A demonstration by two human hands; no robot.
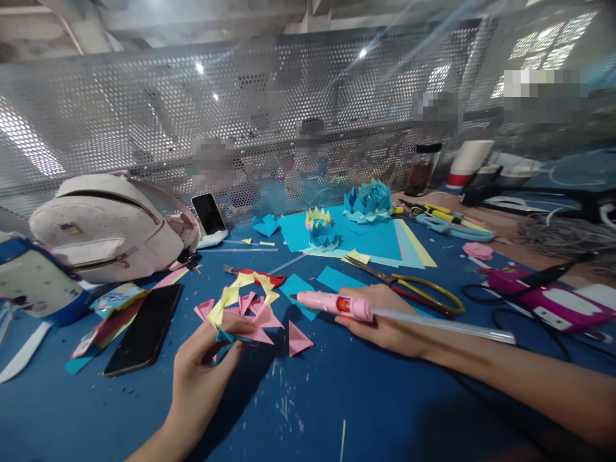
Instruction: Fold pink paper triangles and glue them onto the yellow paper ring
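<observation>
My left hand [206, 366] pinches a ring of folded paper pieces [228, 298], yellow along the top with pink and blue parts lower down. In my right hand [385, 321] is a pink hot glue gun [334, 304], its nozzle pointing left toward the ring, apart from it. A clear glue stick [447, 325] sticks out of its back end over my wrist. Between the hands a loose pink folded triangle [299, 340] lies on the blue table. Blue paper pieces [299, 292] lie beneath the nozzle.
Scissors [404, 282] lie beyond my right hand, with a purple power strip [548, 298] and cables farther right. Finished paper crowns [323, 231] and a blue paper flower [368, 202] stand behind. Phones [144, 330], a backpack [106, 224] and a bottle occupy the left.
</observation>
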